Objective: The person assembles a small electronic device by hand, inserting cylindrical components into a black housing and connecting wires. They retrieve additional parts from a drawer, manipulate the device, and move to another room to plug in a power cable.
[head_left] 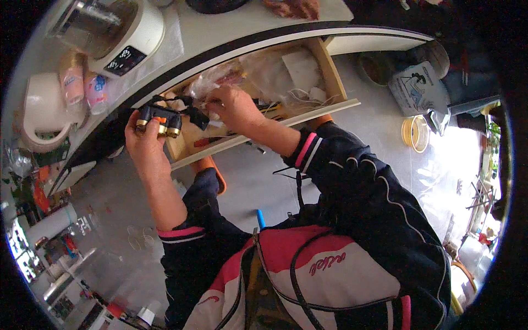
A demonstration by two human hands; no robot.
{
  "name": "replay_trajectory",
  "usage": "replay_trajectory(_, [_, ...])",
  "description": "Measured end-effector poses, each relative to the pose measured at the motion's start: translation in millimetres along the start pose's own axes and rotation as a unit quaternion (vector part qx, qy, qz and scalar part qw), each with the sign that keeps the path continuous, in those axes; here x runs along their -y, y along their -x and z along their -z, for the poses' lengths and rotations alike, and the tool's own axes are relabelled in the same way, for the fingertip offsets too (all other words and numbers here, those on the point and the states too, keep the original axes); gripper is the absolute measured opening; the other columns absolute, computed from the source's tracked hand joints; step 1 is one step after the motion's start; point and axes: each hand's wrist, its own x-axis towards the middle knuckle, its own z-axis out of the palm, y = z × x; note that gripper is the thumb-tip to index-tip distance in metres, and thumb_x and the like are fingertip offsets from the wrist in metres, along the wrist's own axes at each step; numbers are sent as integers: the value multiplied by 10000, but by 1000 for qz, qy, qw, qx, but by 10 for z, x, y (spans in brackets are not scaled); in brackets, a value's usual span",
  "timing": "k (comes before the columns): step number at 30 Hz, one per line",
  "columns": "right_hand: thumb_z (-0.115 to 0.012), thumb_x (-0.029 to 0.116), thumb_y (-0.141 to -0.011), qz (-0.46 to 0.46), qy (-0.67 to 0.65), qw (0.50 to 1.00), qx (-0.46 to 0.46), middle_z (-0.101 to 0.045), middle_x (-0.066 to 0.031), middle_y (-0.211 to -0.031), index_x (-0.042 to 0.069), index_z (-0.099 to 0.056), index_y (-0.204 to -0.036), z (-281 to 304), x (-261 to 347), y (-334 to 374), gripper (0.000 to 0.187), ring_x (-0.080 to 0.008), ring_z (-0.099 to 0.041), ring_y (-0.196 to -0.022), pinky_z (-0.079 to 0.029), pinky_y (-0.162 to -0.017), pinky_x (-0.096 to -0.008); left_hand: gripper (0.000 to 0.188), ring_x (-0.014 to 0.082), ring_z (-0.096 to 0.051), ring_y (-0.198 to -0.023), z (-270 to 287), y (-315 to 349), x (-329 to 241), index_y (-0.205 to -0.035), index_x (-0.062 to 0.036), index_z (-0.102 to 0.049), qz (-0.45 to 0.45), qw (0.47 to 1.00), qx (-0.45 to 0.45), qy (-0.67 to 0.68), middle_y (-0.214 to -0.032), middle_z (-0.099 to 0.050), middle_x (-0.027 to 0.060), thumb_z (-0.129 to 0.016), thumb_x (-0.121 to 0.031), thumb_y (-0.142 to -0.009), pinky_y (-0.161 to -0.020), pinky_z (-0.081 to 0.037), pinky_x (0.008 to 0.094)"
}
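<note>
My left hand (147, 148) is wrapped round a small pair of binoculars (174, 123), black with gold rims and an orange part in the middle. It holds them over the left end of a pulled-out drawer (291, 117). A black strap or pouch (197, 116) hangs beside the binoculars, close to my right hand. Inside the drawer's left half, my right hand (239, 110) has its fingers curled together next to a crumpled clear plastic bag (204, 83). Whatever lies between those fingertips is too small to make out.
White cables (308, 94), plastic wrap and small tools fill the drawer. On the counter above stand a white appliance (144, 33), two bottles (71, 80) and a white pitcher-like container (39, 110). A printed bag (421, 91) and a yellow basin (415, 135) sit on the floor to the right.
</note>
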Motion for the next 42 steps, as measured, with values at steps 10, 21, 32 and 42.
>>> replay_trajectory(10, [-601, 209, -824, 47, 140, 984, 104, -632, -165, -1041, 82, -627, -1093, 246, -391, -64, 298, -344, -594, -962, -470, -833, -415, 462, 203, -584, -909, 695, -201, -12, -1225, 7, -452, -15, 990, -38, 132, -1043, -560, 101, -585, -1, -783, -800, -509, 388])
replay_trajectory(21, [-586, 235, -891, -114, 86, 962, 231, -666, -138, -1001, -18, -623, -1098, 1982, 261, 773, 329, -205, -620, -886, -479, -811, -315, 375, 206, -566, -862, 1266, -310, 167, -1161, -66, -490, -67, 946, -206, 239, -1005, -566, 83, -570, -15, -798, -739, -485, 368])
replay_trajectory(32, [-556, 186, -913, -189, -43, 977, 94, -652, -69, -944, -8, -590, -1169, 2792, 504, 1523, 323, -121, -584, -828, -470, -749, -260, 80, 276, -615, -893, 1376, 1273, 516, -896, -37, -603, 124, 921, 99, 356, -954, -625, 111, -589, -70, -825, -777, -526, 415])
replay_trajectory(42, [-532, 148, -932, -118, -4, 960, 253, -623, -57, -846, -47, -603, -1048, 1634, 869, 843, 237, -128, -573, -784, -457, -760, -262, 549, 312, -592, -1067, 1142, 1338, 608, -1303, -60, -408, 181, 863, 256, 395, -1142, -569, 174, -594, -69, -787, -915, -487, 435])
